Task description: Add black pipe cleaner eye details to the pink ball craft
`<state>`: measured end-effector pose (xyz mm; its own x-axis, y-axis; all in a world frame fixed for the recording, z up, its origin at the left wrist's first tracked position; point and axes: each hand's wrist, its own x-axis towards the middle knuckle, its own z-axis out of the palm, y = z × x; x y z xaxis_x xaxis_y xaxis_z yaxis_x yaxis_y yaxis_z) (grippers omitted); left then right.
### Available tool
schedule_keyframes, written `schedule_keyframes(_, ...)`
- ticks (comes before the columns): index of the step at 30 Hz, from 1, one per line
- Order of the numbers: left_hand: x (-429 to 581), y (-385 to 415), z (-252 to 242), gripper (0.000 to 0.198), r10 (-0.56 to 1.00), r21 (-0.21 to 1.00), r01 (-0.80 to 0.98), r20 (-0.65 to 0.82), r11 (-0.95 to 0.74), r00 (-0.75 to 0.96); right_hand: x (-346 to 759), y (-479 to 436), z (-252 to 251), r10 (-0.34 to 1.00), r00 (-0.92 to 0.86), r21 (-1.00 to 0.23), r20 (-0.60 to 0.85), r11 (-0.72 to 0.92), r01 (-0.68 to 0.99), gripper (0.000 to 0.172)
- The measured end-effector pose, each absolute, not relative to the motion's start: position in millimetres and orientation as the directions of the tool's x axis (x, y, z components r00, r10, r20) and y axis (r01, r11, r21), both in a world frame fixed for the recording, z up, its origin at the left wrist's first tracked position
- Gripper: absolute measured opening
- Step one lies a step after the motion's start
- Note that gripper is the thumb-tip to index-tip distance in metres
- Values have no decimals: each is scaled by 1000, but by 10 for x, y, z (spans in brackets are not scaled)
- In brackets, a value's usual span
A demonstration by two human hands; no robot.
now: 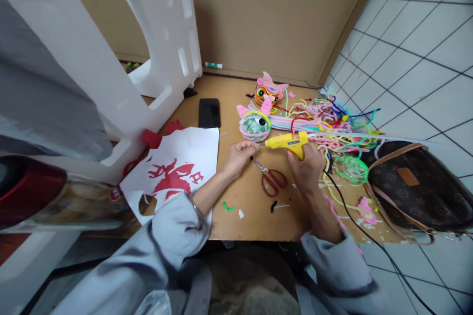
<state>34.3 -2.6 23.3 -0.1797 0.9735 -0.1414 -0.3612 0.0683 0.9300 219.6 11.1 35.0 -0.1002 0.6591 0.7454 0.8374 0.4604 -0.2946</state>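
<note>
My right hand (308, 165) is wrapped round a yellow glue gun (286, 141), whose nozzle points left. A long clear glue stick (354, 135) sticks out behind it. Just at the nozzle tip, my left hand (242, 155) has its fingertips pinched together; whatever they hold is too small to make out. Below the gun lie scissors (273, 182) with red handles. Beyond my hands stands a round craft figure (254, 125) with pink ears, a yellow-green rim and a black eye. An orange craft figure (266, 93) with pink fins sits behind it.
Tangled coloured pipe cleaners (332, 123) and a brown handbag (417, 182) crowd the right side. A black phone (209, 113) and white paper with red cut-outs (173, 172) lie left. The gun's black cord (354, 216) drops over the front edge. A white plastic panel (158, 34) stands left.
</note>
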Motion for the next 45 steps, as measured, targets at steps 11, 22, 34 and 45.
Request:
schedule_keyframes(11,329,-28,276,16,970,928,-364,-155,79,-185,2218,119,352,667,-87,-297,740,441,847,11)
schedule_keyframes(22,345,-47,268,14,976,931,-357,-140,72,-169,2244,140,312,659,-132,-251,740,453,856,12)
schedule_keyframes(34,322,-18,275,20,972,909,-410,-158,75,-172,2317,221,250,757,0,-266,654,230,936,20)
schedule_keyframes(45,301,-77,354,38,992,836,-539,-124,100,-8,2357,203,331,978,80,-91,191,-63,994,46)
